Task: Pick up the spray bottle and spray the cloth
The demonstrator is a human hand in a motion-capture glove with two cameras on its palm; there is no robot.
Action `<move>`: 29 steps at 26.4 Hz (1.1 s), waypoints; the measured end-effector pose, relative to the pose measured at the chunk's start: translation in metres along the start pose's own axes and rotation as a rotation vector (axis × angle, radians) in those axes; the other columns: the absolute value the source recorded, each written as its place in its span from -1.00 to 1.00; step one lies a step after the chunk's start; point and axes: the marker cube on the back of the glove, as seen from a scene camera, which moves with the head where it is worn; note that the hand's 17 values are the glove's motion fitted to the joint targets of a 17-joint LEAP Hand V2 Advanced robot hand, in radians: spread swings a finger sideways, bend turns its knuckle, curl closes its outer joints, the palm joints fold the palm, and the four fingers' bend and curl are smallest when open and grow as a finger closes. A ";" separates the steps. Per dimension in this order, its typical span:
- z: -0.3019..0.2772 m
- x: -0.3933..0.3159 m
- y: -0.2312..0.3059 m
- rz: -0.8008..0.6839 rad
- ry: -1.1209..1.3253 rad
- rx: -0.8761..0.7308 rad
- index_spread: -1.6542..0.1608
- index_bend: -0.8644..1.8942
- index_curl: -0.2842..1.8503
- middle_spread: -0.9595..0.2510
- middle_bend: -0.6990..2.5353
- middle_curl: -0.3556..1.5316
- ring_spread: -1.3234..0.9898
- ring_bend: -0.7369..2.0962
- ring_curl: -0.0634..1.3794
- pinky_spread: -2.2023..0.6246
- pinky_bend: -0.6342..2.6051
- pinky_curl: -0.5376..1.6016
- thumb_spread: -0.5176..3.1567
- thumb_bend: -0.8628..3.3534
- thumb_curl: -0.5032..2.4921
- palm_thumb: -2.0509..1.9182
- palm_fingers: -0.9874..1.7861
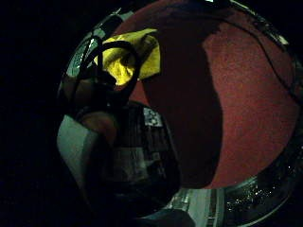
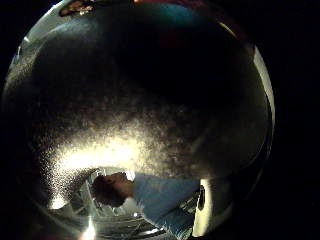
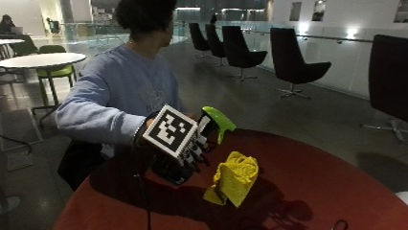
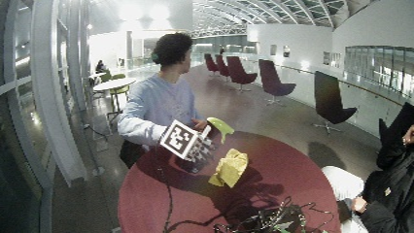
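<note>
Gloved hand (image 3: pixel 185 155) wrapped round bottle (image 3: pixel 215 122), held up beside cloth (image 3: pixel 234 177) on table (image 3: pixel 319 191), nozzle aimed cloth-ward, probably ready to spray.

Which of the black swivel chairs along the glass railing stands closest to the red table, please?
The black chair at the outside view's right edge, cut off by the frame, is closest to the red table; the others recede along the railing.
</note>
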 end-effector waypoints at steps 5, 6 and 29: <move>0.003 0.006 0.004 0.022 -0.011 -0.023 0.55 -0.27 -0.37 0.43 -0.44 -0.16 0.13 -0.22 -0.39 0.67 -0.45 -0.16 -0.33 -0.60 -0.25 0.52 0.51; 0.004 0.007 0.004 0.029 -0.015 -0.020 0.55 -0.27 -0.37 0.43 -0.44 -0.16 0.13 -0.22 -0.39 0.67 -0.45 -0.16 -0.32 -0.60 -0.25 0.52 0.51; 0.006 0.016 0.014 0.127 0.001 -0.041 0.56 -0.28 -0.37 0.49 -0.43 -0.15 0.14 -0.22 -0.38 0.66 -0.44 -0.15 -0.29 -0.60 -0.25 0.49 0.52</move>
